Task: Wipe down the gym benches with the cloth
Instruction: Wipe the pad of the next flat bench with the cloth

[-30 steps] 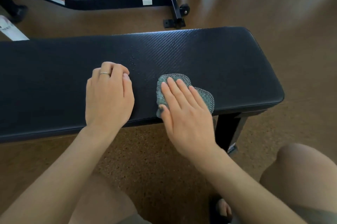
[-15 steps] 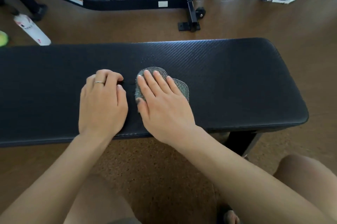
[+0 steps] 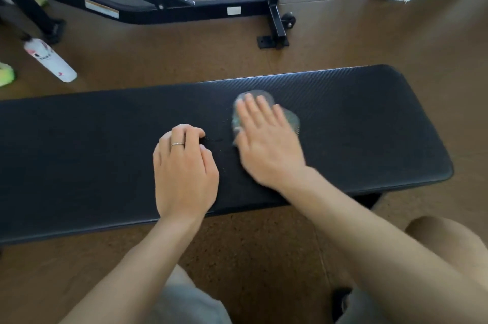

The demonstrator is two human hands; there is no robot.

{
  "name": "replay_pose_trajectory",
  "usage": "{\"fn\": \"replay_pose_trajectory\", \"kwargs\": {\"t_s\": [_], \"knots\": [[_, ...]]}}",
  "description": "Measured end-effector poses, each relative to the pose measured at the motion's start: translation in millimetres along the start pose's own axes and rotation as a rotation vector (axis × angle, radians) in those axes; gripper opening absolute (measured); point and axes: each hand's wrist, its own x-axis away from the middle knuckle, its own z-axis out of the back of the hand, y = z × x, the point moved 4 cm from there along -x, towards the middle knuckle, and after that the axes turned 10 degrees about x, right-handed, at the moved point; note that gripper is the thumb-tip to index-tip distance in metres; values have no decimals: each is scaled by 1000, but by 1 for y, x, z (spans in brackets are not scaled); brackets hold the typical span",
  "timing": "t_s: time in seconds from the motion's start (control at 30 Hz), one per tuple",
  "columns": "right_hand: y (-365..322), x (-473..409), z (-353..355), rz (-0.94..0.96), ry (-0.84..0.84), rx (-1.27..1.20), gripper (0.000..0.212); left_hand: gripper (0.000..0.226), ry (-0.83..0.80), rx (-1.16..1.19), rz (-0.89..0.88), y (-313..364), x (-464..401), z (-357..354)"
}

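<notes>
right hand (image 3: pixel 266 139) flat on cloth (image 3: pixel 291 120), fingers straight, pressing it to bench surface (image 3: pixel 369 123), blurred; left hand (image 3: pixel 184 168) rests beside, fingers curled under, grip holds nothing

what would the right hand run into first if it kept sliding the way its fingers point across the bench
Nothing on the pad, as far as the picture shows. The right hand, flat on the cloth, points toward the far edge of the bench. Past that edge is bare floor, then the black frame foot, though depth is hard to judge.
</notes>
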Motion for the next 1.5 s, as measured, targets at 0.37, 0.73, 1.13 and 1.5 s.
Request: {"fn": "replay_pose_trajectory", "kwargs": {"t_s": [0.37,0.73,1.13,1.5], "knots": [[81,-46,9,-261,-42,-16,59,17,-22,29,-6,-4,0,0],[-27,75,7,9,-91,-23,66,20,-56,20,-48,-7,1,0],[-9,-88,1,37,13,30,58,18,-23,66,-30,-8,-3,0],[66,-85,7,-327,97,102,43,22,-13,11,-55,-2,-1,1]]}}
